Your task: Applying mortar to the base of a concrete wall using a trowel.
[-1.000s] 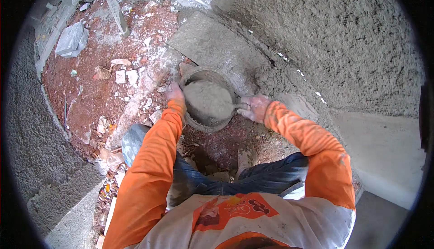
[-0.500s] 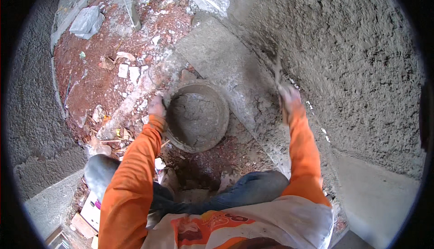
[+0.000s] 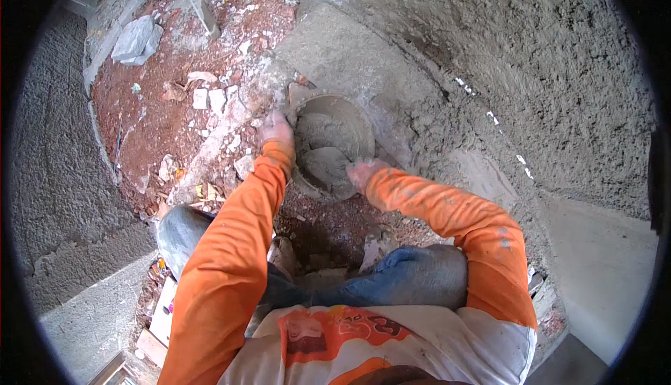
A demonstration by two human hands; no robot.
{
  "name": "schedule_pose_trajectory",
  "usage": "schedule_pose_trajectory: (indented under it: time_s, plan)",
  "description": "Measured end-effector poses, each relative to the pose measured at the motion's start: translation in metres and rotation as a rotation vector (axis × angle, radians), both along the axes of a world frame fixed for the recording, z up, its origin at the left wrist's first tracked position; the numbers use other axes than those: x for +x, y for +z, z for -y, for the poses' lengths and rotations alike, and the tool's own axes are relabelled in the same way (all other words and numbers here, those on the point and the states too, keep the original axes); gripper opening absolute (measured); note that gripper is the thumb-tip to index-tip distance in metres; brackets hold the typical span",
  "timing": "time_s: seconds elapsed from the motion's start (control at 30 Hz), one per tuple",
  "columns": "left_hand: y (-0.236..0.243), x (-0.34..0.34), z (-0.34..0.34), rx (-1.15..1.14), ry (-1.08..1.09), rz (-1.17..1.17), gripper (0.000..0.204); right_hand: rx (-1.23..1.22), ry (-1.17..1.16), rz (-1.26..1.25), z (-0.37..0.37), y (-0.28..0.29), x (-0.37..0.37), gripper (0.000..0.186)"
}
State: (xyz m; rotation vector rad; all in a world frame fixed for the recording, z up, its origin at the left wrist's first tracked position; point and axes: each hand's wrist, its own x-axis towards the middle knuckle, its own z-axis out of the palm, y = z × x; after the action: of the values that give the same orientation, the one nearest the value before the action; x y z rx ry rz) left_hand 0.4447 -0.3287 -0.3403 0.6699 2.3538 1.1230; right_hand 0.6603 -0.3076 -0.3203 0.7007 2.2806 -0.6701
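A round, mortar-crusted pan point(image 3: 362, 125) stands on the ground in front of me, with wet grey mortar point(image 3: 318, 127) inside. My left hand point(image 3: 275, 130) is closed on the pan's left rim; its fingertips are partly hidden. At the right side of the pan, my right hand point(image 3: 366, 173) is closed round a trowel, the handle covered by my fingers. The trowel's blade point(image 3: 327, 164), coated in mortar, lies inside the pan against the mortar.
A rough, freshly mortared wall point(image 3: 531, 84) rises on the right, above a concrete slab point(image 3: 349, 49) smeared with mortar. Red soil with rubble point(image 3: 189, 105) spreads to the left. A large grey stone point(image 3: 138, 40) and an upright wooden stake point(image 3: 197, 2) stand farther off.
My right hand has come from the foot of the right wall back to the pan, bringing the trowel blade into it. My left hand still grips the rim. The view has shifted slightly.
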Motion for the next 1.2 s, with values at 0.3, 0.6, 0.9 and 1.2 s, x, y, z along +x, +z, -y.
schedule_pose_trajectory:
  time_s: [0.3,0.6,0.9,1.2]
  plan:
    - [0.002,-0.007,-0.004,-0.029,0.097,0.08,0.052,0.111,-0.293,-0.257,0.013,-0.013,0.068,0.036]
    - [-0.022,-0.052,0.003,-0.021,-0.003,0.275,0.044,-0.358,-0.244,-0.269,-0.008,0.055,0.086,0.034]
    - [-0.026,-0.056,0.009,-0.042,-0.131,-0.102,0.043,-0.219,-1.554,-0.764,-0.086,0.058,0.17,0.028]
    - [-0.022,-0.009,-0.011,0.053,-0.102,-0.012,0.045,0.219,-0.378,-0.339,-0.005,0.019,0.11,0.029]
